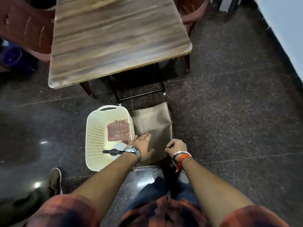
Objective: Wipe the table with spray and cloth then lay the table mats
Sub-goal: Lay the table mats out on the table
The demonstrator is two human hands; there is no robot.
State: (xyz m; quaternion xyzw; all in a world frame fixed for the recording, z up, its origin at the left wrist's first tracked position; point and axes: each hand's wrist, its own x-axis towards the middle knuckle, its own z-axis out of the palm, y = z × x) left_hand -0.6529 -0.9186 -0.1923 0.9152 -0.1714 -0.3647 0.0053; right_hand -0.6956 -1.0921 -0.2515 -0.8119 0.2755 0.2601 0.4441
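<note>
A stack of brown table mats (154, 122) lies low down in front of me, beside a cream perforated basket (95, 128). Inside the basket are a red checked cloth (118, 131) and a spray bottle (114, 151) with a dark trigger. My left hand (142, 145) lies flat, fingers spread, on the near left part of the mats. My right hand (177, 147) is curled over the mats' near right edge, and I cannot tell if it grips them. The wooden table (114, 38) stands beyond, bare.
Reddish plastic chairs stand at the table's left (24, 28) and far right (190, 12). The floor is dark polished stone. A shoe (55, 181) shows at lower left. A pale wall (287, 30) runs along the right. The table's black legs (139, 94) stand just past the mats.
</note>
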